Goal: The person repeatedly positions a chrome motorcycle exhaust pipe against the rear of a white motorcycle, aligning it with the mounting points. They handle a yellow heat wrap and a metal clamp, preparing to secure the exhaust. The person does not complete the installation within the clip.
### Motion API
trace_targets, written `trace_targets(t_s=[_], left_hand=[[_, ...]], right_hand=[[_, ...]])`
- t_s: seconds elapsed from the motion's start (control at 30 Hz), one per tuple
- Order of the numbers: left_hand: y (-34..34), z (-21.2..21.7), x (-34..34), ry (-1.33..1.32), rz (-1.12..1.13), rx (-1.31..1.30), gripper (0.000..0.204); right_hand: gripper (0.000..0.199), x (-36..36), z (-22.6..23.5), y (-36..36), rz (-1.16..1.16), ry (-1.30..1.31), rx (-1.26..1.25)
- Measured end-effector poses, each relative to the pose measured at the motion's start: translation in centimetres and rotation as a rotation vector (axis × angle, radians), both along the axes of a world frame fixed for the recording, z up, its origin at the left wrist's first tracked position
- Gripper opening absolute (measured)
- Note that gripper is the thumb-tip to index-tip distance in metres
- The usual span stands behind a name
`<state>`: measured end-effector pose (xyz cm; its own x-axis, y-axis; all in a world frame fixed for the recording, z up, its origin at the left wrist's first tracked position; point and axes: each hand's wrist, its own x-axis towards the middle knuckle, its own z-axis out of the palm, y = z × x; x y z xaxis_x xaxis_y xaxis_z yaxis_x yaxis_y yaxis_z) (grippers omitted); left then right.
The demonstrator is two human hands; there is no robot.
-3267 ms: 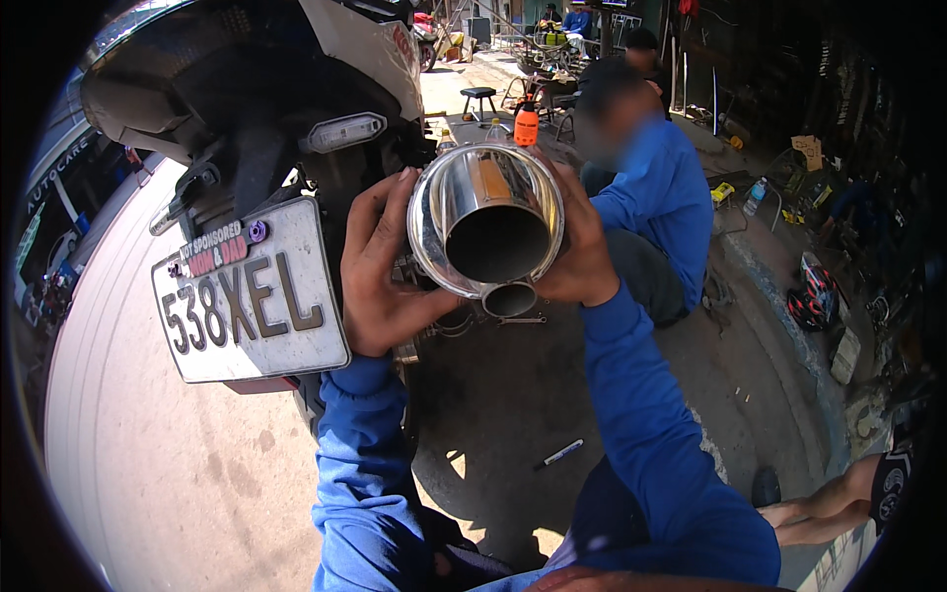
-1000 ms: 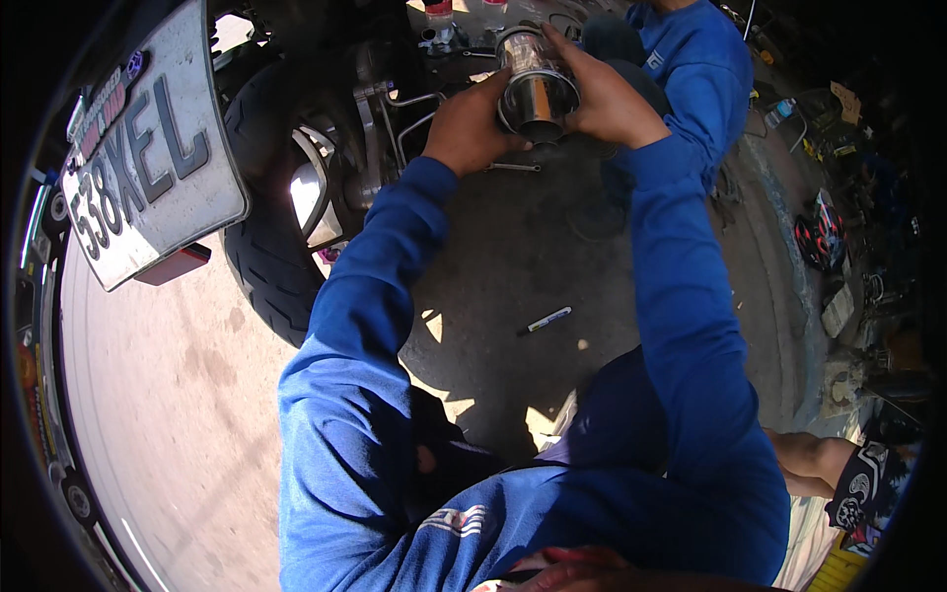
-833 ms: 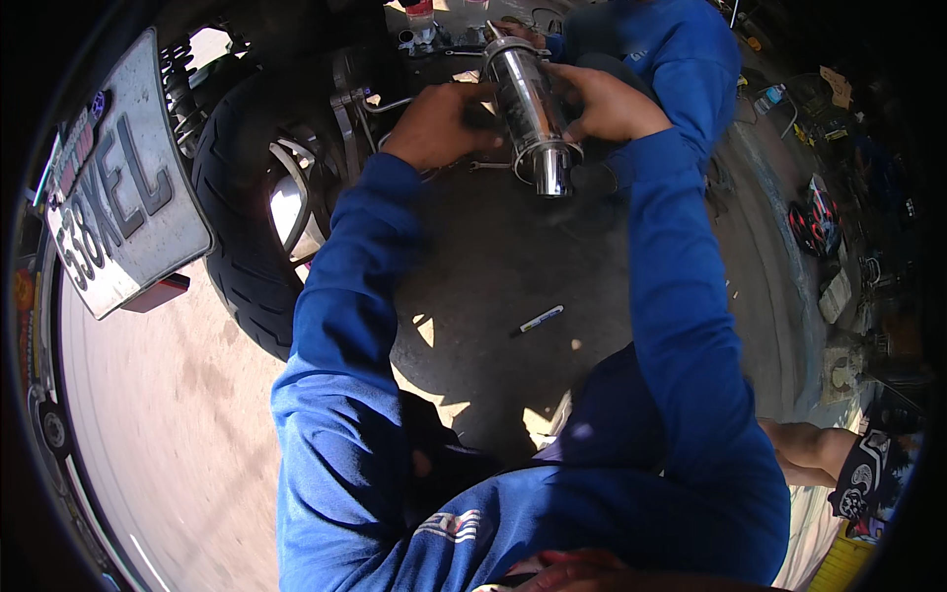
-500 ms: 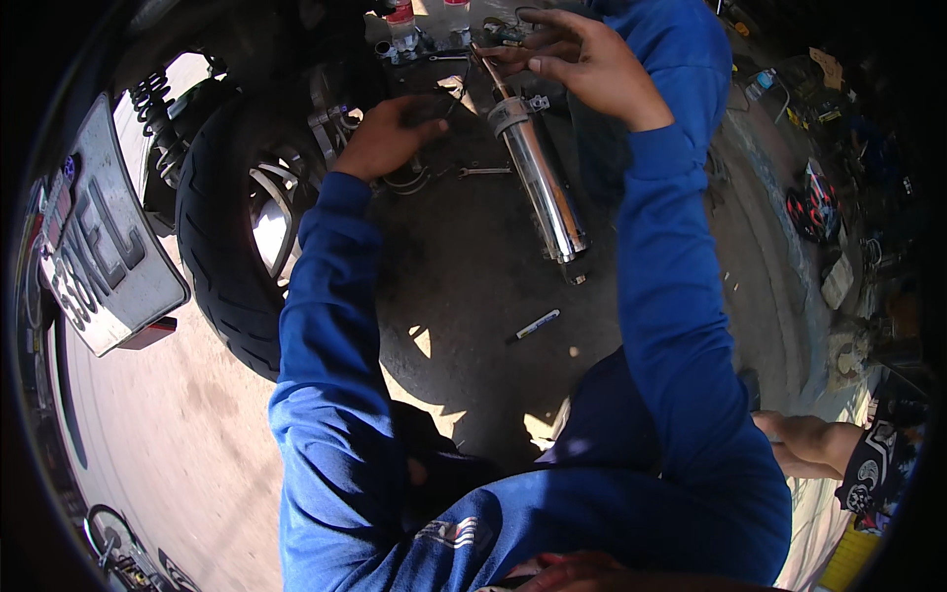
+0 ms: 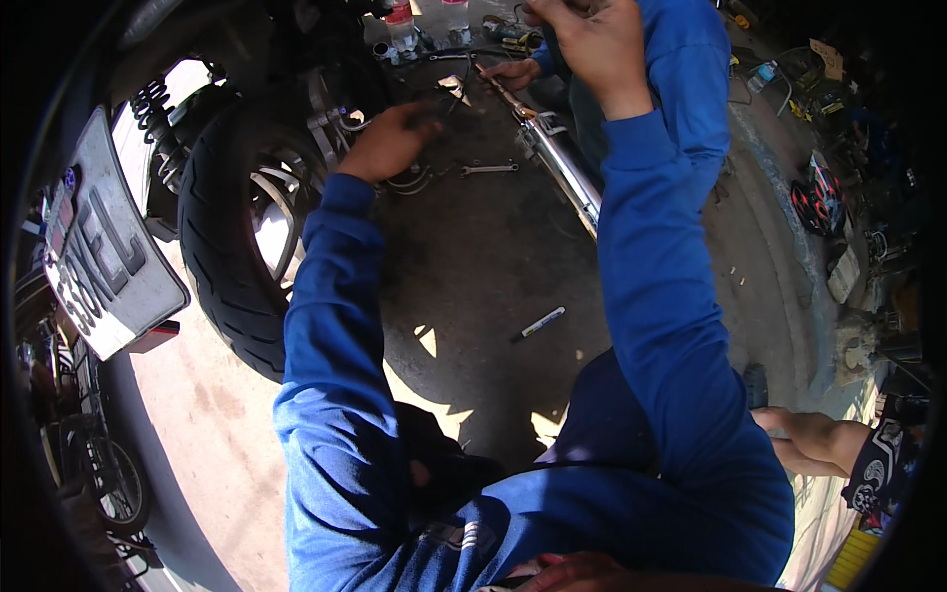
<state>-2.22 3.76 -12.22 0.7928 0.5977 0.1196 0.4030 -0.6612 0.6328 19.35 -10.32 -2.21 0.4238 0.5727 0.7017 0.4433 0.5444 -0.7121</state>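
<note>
A white pen with a dark tip lies on the grey floor, nearest the person's knees, so a foot could slip on it. Past it, the long, shiny silver exhaust tube slants beside the blue right sleeve, which hides its low end. The tube could tip or get scratched if it is let go too soon, because it is smooth and round. A silver metal wrench lies near it, and the tube could bang on that.

The person's left hand is blurry, but it looks loose, with the thumb apart, and I see nothing in it. A helper's bare hand is at the tube's thin end, and its fingers could get pinched if the tube swings. The person's right hand has bent fingers at the top edge; I cannot tell if it holds anything.

Half a second ago, the tube's low end showed, and now the sleeve covers it. The left hand has hardly moved. The helper's hand is easier to see. The right hand is higher up.
</note>
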Motion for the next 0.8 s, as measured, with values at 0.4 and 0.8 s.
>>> trace_targets(t_s=[0.4, 0.8], left_hand=[[-0.8, -0.2, 0.2, 0.0, -0.073, 0.03, 0.048], [0.1, -2.8, 1.5, -0.306, -0.14, 0.069, 0.038]], right_hand=[[0.061, -1.5, -1.8, 0.3, 0.154, -0.572, -0.69], [0.092, -12.4, 3.3, -1.4, 0.401, -0.417, 0.003]])
